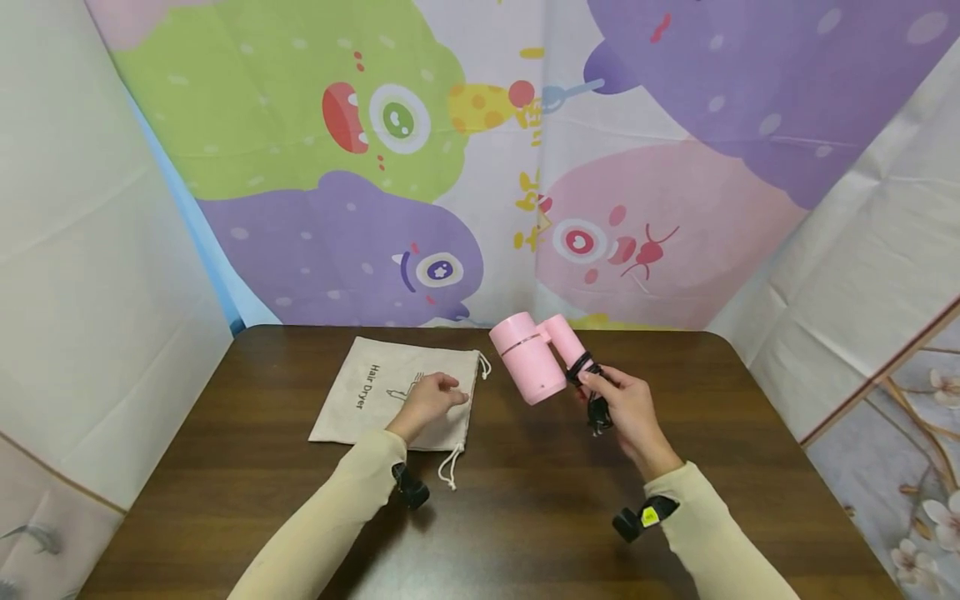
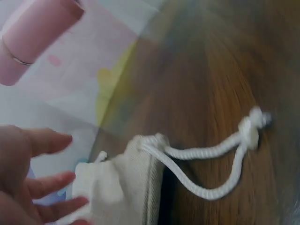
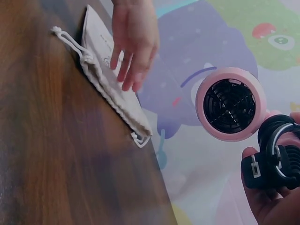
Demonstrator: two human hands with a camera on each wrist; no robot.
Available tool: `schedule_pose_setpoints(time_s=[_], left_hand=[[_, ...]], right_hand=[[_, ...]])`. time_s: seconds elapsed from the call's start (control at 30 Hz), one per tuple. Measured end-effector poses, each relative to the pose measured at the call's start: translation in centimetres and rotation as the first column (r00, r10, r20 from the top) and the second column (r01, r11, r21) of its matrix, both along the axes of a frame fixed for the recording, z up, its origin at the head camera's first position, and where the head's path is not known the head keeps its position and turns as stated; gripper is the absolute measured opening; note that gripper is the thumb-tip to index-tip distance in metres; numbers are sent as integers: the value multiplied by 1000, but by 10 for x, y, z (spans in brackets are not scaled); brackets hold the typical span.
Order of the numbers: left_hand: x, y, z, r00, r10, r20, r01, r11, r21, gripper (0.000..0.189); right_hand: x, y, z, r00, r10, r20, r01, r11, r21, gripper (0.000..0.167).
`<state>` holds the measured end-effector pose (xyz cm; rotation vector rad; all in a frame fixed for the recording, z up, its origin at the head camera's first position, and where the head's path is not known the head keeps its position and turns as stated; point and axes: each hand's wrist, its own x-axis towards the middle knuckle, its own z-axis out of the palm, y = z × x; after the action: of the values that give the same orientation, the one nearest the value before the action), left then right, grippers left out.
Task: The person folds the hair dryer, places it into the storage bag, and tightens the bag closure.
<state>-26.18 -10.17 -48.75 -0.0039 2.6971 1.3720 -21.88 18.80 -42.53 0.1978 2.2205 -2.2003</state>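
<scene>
My right hand [image 1: 626, 410] grips a pink hair dryer [image 1: 528, 358] by its folded handle, holding it up over the right half of the table. A black power cord [image 1: 597, 408] is wound about the handle, its plug [image 3: 258, 171] showing in the right wrist view. The dryer's round end with a black grille [image 3: 229, 107] faces the right wrist camera. Over a cream drawstring bag [image 1: 352, 367] printed "Hair Dryer" hovers my left hand [image 1: 431, 404], fingers relaxed and holding nothing. The bag lies flat, its mouth towards the dryer, with white cords [image 2: 206, 190] at both mouth corners.
The dark wooden table [image 1: 525, 517] ends at a patterned cartoon curtain [image 1: 510, 208] behind. White cloth panels [image 1: 90, 208] stand along the left and right sides. Both wrists carry small black cameras [image 1: 411, 486].
</scene>
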Motion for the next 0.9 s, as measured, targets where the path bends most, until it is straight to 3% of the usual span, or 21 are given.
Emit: schedule_pose_setpoints(time_s=[0.07, 0.13, 0.3, 0.5, 0.77, 0.9], left_hand=[[-2, 1, -2, 999, -7, -34, 1, 986, -164, 41], [-4, 4, -5, 999, -9, -53, -7, 953, -301, 45], [0, 16, -9, 1000, 5, -24, -15, 899, -438, 62], [4, 24, -9, 1000, 7, -21, -17, 868, -496, 64], [0, 21, -12, 1000, 2, -3, -3, 876, -483, 58], [-2, 16, -12, 1000, -4, -16, -4, 883, -470, 44]], right_hand=[[0, 2, 1, 1000, -6, 1, 6, 1000, 0, 39], [1, 4, 1, 1000, -12, -1, 12, 1000, -1, 38], [1, 8, 1, 1000, -30, -7, 30, 1000, -6, 33], [0, 12, 0, 999, -40, -7, 40, 999, -15, 26], [0, 15, 0, 999, -51, -7, 51, 998, -32, 17], [1, 16, 1, 998, -57, -4, 57, 998, -29, 15]])
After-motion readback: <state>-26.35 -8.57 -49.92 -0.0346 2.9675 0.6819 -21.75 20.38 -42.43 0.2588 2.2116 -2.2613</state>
